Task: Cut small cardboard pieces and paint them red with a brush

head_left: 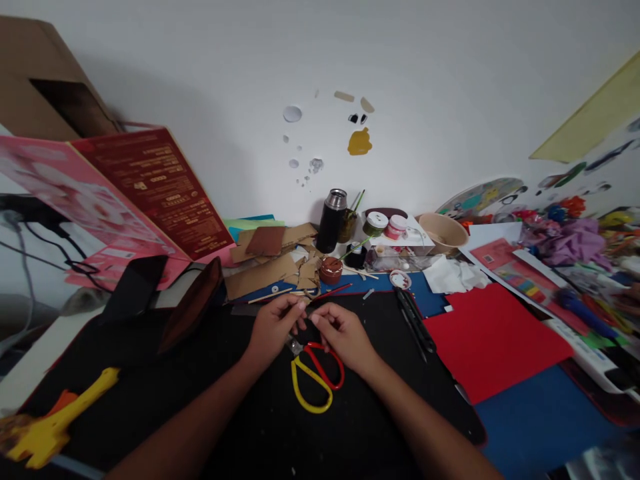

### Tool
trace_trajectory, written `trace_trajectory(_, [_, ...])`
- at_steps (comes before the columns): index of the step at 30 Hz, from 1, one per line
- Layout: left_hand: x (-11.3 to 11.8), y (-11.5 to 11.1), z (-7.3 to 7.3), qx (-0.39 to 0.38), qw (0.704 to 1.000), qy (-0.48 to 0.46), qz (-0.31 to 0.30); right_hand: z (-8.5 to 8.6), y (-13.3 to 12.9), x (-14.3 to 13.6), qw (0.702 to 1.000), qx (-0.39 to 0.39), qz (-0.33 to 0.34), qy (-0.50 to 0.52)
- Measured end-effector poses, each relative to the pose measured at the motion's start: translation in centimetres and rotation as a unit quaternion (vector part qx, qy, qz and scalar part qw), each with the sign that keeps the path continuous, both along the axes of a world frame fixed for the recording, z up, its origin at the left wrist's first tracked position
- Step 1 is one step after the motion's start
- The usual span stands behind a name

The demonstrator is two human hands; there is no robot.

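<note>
Both hands are close together over the black mat [240, 413], near the middle of the view. My left hand [277, 325] has its thumb and fingers pinched near a small brownish piece; the piece is too small to name. Just to the right, my right hand [343, 331] is curled with thumb and index finger together, and whatever it pinches cannot be made out. Scissors [313, 377] with one yellow and one red handle lie on the mat below the hands, their blades partly hidden by my left hand.
Behind the hands are cardboard scraps [263, 275], a black flask [332, 220] and paint jars [375, 223]. Red paper [500, 340] and a black cutter-like tool [416, 320] lie right. A brown boat-shaped object [193, 305], a phone-like slab [135, 287] and a yellow figure [60, 420] are left.
</note>
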State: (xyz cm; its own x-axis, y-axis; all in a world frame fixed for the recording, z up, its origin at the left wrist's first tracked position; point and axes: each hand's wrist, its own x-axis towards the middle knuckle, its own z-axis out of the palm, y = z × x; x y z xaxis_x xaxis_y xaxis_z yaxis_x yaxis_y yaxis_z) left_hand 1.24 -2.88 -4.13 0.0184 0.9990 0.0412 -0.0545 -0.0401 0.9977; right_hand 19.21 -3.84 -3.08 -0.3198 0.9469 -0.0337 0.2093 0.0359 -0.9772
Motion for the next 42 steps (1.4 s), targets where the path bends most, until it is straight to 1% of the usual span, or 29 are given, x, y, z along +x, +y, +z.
trace_trajectory(2, [-0.3,0.1,0.1,0.006,1.000,0.003,0.029,0.9,-0.9,0.4,0.995,0.046,0.038,-0.083])
trace_trajectory(3, [-0.4,0.2,0.1,0.007,0.999,0.004,0.042,1.4,-1.4,0.7,0.986,0.073,0.067,-0.135])
trace_trajectory(6, [-0.6,0.4,0.1,0.010,0.998,0.001,0.064,3.2,-3.1,1.3,0.951,0.115,0.145,-0.247])
trace_trajectory(9, [-0.7,0.5,-0.1,0.008,0.997,-0.010,0.076,4.5,-4.5,1.3,0.912,0.136,0.194,-0.335])
trace_trajectory(12, [-0.7,0.6,-0.2,0.006,0.996,-0.023,0.089,4.7,-5.3,0.8,0.873,0.147,0.218,-0.410])
trace_trajectory(14, [-0.8,0.5,-0.2,0.006,0.995,-0.025,0.096,4.4,-5.4,0.4,0.855,0.139,0.223,-0.447])
trace_trajectory(16, [-0.9,0.5,-0.2,0.010,0.994,-0.023,0.107,4.1,-5.4,0.3,0.848,0.128,0.219,-0.465])
trace_trajectory(19, [-1.2,0.5,-0.2,0.030,0.989,-0.023,0.143,3.7,-5.3,0.4,0.855,0.127,0.207,-0.459])
trace_trajectory(21, [-1.4,0.6,-0.3,0.042,0.983,-0.031,0.174,3.4,-5.2,0.6,0.871,0.123,0.190,-0.436])
trace_trajectory(24, [-1.6,0.9,-0.7,0.044,0.977,-0.045,0.203,2.7,-5.1,1.1,0.917,0.088,0.147,-0.360])
trace_trajectory(27, [-1.7,1.1,-1.1,0.037,0.977,-0.056,0.204,1.7,-5.0,1.6,0.962,0.028,0.097,-0.252])
trace_trajectory(30, [-1.8,1.3,-1.3,0.027,0.978,-0.070,0.194,0.8,-4.8,2.1,0.991,-0.048,0.063,-0.111])
trace_trajectory(32, [-1.8,1.4,-1.3,0.022,0.978,-0.076,0.191,0.4,-4.7,2.4,0.991,-0.123,0.048,-0.007])
trace_trajectory(34, [-1.7,1.4,-1.3,0.019,0.979,-0.077,0.190,0.2,-4.8,2.7,0.973,-0.212,0.047,0.079])
trace_trajectory(36, [-1.6,1.4,-1.3,0.015,0.979,-0.079,0.187,0.1,-5.0,2.9,0.948,-0.277,0.060,0.142])
trace_trajectory(37, [-1.6,1.5,-1.3,0.014,0.979,-0.081,0.186,0.2,-5.1,2.9,0.938,-0.295,0.067,0.167])
trace_trajectory(39, [-1.7,1.5,-1.3,0.016,0.978,-0.087,0.189,0.3,-5.1,2.8,0.927,-0.305,0.070,0.208])
trace_trajectory(42, [-2.2,1.9,-1.4,0.015,0.968,-0.113,0.224,0.2,-4.7,2.4,0.920,-0.293,0.044,0.256])
